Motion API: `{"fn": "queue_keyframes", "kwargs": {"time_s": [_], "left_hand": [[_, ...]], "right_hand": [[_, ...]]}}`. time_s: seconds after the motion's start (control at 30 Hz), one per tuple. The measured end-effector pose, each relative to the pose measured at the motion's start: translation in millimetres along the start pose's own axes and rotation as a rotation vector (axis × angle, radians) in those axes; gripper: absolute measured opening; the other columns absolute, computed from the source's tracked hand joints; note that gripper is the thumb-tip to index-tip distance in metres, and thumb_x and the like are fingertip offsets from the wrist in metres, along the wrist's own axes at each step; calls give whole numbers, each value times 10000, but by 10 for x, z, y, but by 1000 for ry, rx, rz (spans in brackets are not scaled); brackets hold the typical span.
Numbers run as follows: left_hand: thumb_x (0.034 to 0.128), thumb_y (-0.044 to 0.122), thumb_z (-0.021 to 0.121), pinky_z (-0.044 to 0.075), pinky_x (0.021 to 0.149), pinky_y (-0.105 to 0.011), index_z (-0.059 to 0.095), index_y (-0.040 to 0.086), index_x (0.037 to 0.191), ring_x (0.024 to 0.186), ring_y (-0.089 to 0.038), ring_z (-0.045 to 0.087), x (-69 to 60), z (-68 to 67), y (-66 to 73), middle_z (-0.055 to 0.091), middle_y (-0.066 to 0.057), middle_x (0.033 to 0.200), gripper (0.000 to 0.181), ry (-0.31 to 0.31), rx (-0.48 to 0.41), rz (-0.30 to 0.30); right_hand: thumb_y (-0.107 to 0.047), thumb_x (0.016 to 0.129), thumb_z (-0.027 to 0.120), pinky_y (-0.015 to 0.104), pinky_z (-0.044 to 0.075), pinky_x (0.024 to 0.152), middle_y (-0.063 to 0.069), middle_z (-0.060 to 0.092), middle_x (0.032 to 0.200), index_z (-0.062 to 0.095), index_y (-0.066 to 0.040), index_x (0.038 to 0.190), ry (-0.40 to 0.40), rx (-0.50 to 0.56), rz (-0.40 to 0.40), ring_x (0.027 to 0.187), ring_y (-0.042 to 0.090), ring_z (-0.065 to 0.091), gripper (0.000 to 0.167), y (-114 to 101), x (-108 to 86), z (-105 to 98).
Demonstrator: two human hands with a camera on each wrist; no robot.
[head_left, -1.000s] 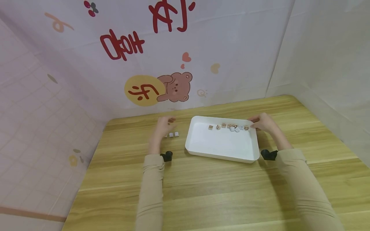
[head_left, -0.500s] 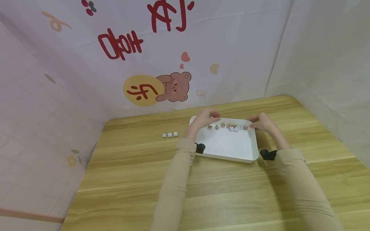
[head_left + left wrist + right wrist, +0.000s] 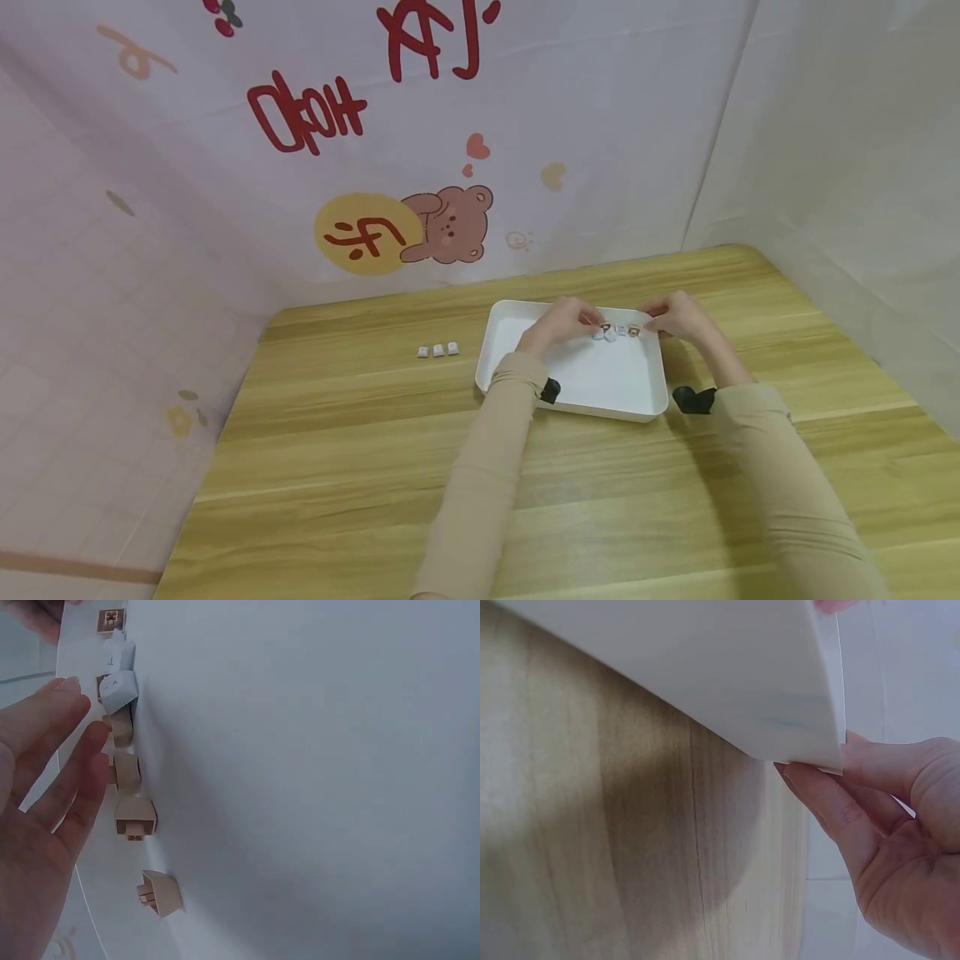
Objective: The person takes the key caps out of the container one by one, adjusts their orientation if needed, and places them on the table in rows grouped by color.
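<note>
In over the far side of the white tray (image 3: 600,379) with the left hand (image 3: 562,323), relaxed and released, fingers slightly bent right beside the brown keycaps (image 3: 136,816). Touching one, or just short of it? Cannot tell. Over on the right, grasping the tray with the right hand (image 3: 677,317), pinched between thumb and fingers at the far right corner.

On to the keycaps: strung along the far wall inside the tray, several brown ones tipped over, stems and hollow undersides on show. Among them, toward the right, white keycaps (image 3: 118,690) bunched together, dark marks on top. Out to the left, on the wood grain of the table (image 3: 337,433), three more, the loose keycaps (image 3: 438,351), white as well, in a short row apart from the tray.

Up from the near side in beige sleeves (image 3: 483,483). On the far backdrop (image 3: 600,100), red lettering (image 3: 307,112) and a brown bear (image 3: 453,225) beside a yellow disc (image 3: 367,233).
</note>
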State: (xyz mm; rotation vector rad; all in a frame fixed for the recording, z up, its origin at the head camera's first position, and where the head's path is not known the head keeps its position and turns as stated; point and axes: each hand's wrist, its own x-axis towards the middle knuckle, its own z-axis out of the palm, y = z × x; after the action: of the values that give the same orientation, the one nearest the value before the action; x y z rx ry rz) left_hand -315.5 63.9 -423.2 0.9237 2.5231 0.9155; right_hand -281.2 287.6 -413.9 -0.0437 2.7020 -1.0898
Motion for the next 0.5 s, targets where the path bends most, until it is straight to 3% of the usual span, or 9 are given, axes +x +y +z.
{"fn": "queue_keyframes", "kwargs": {"time_s": [0.1,0.37,0.5], "left_hand": [[912,98,619,479,900,-174,684,106,1155,1084,-154,621,28,27,44,692,-20,1168,252,-21,71,5],[860,14,651,432,778,-150,688,145,1169,904,-78,521,42,64,136,675,21,1151,338,-95,270,-71],[844,30,681,431,760,-155,710,138,1118,879,-76,513,35,73,138,676,17,1089,296,-94,284,-86]], "right_hand": [[-3,880,597,302,592,723,347,561,1227,540,105,1263,-2,2,-6,950,321,673,402,-5,-6,-4],[-1,874,603,306,592,723,349,559,1226,542,113,1257,-3,1,-9,944,320,677,405,-25,-13,-3],[4,878,595,316,592,733,349,561,1226,544,111,1256,-2,5,-2,959,340,673,396,-25,-21,5]]}}
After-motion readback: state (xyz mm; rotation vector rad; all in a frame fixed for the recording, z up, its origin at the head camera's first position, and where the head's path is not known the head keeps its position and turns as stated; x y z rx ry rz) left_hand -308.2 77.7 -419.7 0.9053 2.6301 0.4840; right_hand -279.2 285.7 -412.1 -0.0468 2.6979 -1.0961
